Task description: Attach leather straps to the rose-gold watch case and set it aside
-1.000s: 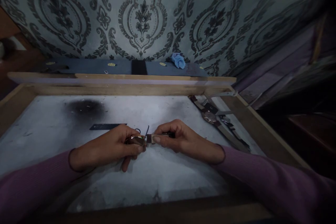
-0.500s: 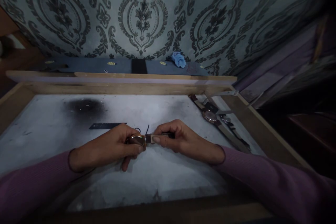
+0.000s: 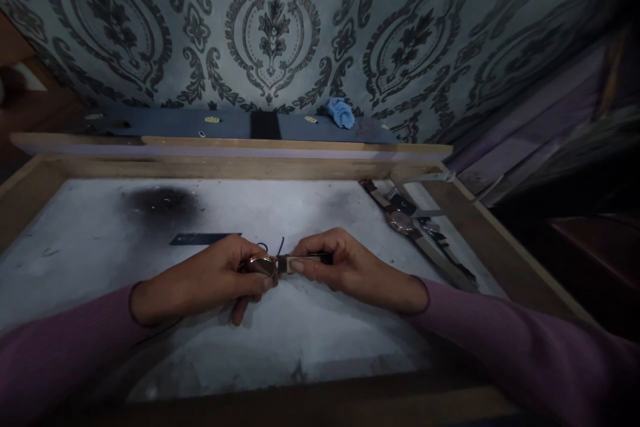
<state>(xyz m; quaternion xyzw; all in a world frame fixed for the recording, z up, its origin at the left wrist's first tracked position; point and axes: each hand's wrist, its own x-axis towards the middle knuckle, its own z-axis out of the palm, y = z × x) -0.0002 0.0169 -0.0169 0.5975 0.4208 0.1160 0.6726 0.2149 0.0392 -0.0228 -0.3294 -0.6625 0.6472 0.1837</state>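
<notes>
My left hand (image 3: 223, 277) grips a round gold-rimmed watch case (image 3: 261, 265) between thumb and fingers. At its right side, my right hand (image 3: 333, 263) pinches a short watch strap (image 3: 286, 264), dark at the end and pale under my thumb. The strap end meets the case's edge; whether it is fastened there I cannot tell. A thin dark cord (image 3: 281, 246) sticks up just behind the joint. Beyond my left hand lies a flat dark strip (image 3: 200, 239), partly covered by the fingers.
Wooden rims (image 3: 240, 167) border the white work surface (image 3: 320, 340). At the right lie a brown-strapped watch (image 3: 400, 221) and a smaller dark watch (image 3: 431, 227). A blue cloth (image 3: 341, 113) rests on the ledge by the patterned wall. A dark smudge (image 3: 163, 207) marks the surface's back left.
</notes>
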